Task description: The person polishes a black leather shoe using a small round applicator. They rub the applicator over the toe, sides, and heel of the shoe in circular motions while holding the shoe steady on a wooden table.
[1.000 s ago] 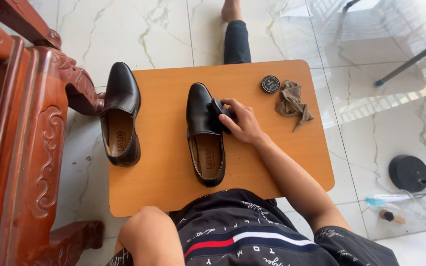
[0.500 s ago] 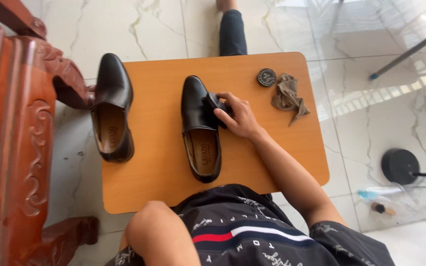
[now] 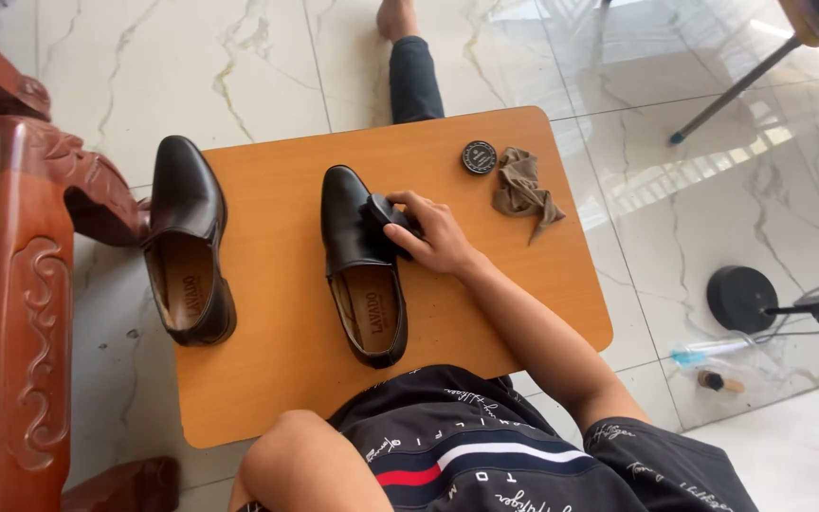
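We held a small black brush point(image 3: 383, 216) in our right hand point(image 3: 438, 237), the fingers point(image 3: 409, 201) clamped around it, and pressed it against the upper of the black shoe point(image 3: 360, 265) at the middle of the frame. That shoe lay on the orange desk point(image 3: 277, 379), sole down, its long axis running almost straight up and down the frame, toe toward the top edge and heel opening toward us. Our left hand was out of view.

A second black shoe point(image 3: 187, 242) lay at the left edge of the desk, pointing the same way, well apart from the first. To the upper right sat a round black tin point(image 3: 479, 156) with a crumpled brown cloth point(image 3: 523, 190) just beside it. A carved red wooden chair point(image 3: 11, 284) stood at the left of the frame, touching nothing we handled.
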